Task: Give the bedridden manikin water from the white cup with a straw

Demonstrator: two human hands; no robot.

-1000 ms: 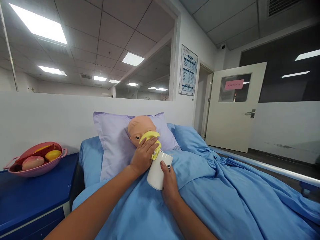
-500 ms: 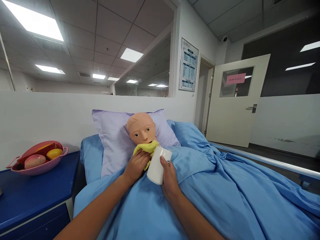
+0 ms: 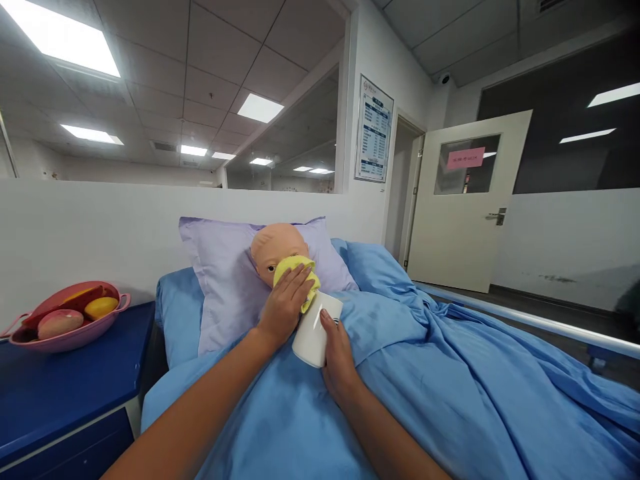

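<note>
A mannequin (image 3: 276,245) lies in the bed with its head on a lilac pillow (image 3: 223,267). My left hand (image 3: 286,301) holds a yellow cloth (image 3: 296,264) over its nose and mouth, fingers laid across the cloth. One eye shows beside the cloth; the lower face is hidden. My right hand (image 3: 341,353) is wrapped round a white cup (image 3: 314,333), which tilts with its upper end toward the mannequin's chin, close to the cloth. What is inside the cup cannot be seen. A blue quilt (image 3: 400,373) covers the body below both hands.
On the left, a blue bedside cabinet (image 3: 75,387) carries a pink basket (image 3: 65,341) of fruit. A bed rail (image 3: 540,323) runs along the right side. Farther back are a white door (image 3: 450,247) standing ajar and a framed notice (image 3: 374,130) on the wall.
My left hand has moved the yellow cloth up from the mannequin's chin over its mouth and nose. The cup in my right hand stays nearly in place.
</note>
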